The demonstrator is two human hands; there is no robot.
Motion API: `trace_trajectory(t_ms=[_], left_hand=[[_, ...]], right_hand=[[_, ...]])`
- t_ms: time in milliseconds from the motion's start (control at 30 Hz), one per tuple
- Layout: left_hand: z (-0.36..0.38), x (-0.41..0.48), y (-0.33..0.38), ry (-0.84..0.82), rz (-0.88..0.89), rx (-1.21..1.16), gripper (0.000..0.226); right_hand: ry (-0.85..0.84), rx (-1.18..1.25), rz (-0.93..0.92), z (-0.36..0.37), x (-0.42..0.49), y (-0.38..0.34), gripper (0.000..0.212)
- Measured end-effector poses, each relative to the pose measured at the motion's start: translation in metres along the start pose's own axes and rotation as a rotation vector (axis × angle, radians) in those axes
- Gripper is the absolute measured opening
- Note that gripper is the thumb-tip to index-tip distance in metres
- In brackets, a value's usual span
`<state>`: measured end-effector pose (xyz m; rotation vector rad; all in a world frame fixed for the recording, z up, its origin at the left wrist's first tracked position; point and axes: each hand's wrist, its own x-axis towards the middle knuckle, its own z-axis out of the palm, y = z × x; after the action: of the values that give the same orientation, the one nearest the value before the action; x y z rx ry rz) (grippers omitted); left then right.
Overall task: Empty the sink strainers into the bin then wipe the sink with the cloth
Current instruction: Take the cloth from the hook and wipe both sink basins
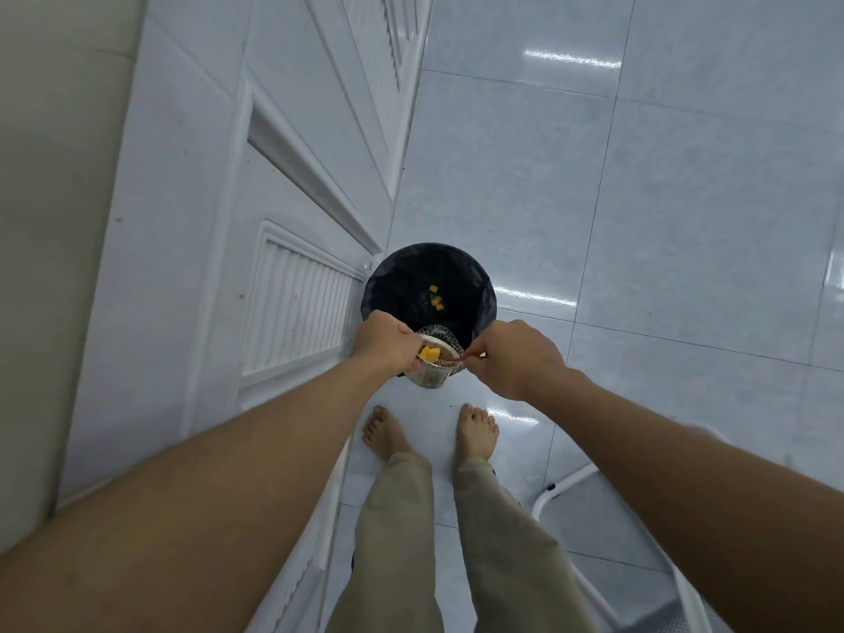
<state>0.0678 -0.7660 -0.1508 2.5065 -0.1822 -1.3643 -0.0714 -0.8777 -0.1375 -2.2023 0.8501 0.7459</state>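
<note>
Left hand: the left hand (386, 342) is curled round the left rim of a white perforated plastic strainer cup (431, 376), thumb over the edge.
Right hand: the right hand (516, 358) has its fingers bent in, fingertips pinching a thin strip (458, 358) at the cup's right rim; what the strip is cannot be told.
Strainer cup: held in the air over the near rim of the bin, tilted, with yellow food chunks (429, 355) inside it.
Second strainer: a round wire mesh strainer (444, 332) sits just behind the cup, touching it, over the bin's mouth.
Bin: a round black bin (485, 285) lined with a black bag stands on the glossy pale tiled floor (639, 221), close against the foot of the cabinet; small yellow scraps (436, 298) lie at its bottom.
Cabinet: a white panelled cabinet door (182, 267) with a louvred vent (297, 319) runs along the floor's left edge.
Person: bare feet (386, 434) in beige trousers (397, 532) stand just near of the bin.
Lower right corner: a white tubular frame (566, 487) rests on the floor.
</note>
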Motion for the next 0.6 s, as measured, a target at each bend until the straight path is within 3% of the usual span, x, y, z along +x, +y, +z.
trace_trajectory(t_ms=[233,467,600], left_hand=[[0.001,-0.003,-0.001,0.005,0.008,0.007,0.025],[0.0,-0.005,0.001,-0.001,0.059,-0.012,0.02],[-0.001,-0.004,0.002,0.024,0.04,-0.035,0.015]], right_hand=[[0.17,0.102,0.049,-0.001,-0.007,0.005,0.023],[-0.028,0.039,-0.053,0.003,-0.003,-0.004,0.027],[0.033,0.043,-0.082,0.006,-0.003,-0.003,0.03]])
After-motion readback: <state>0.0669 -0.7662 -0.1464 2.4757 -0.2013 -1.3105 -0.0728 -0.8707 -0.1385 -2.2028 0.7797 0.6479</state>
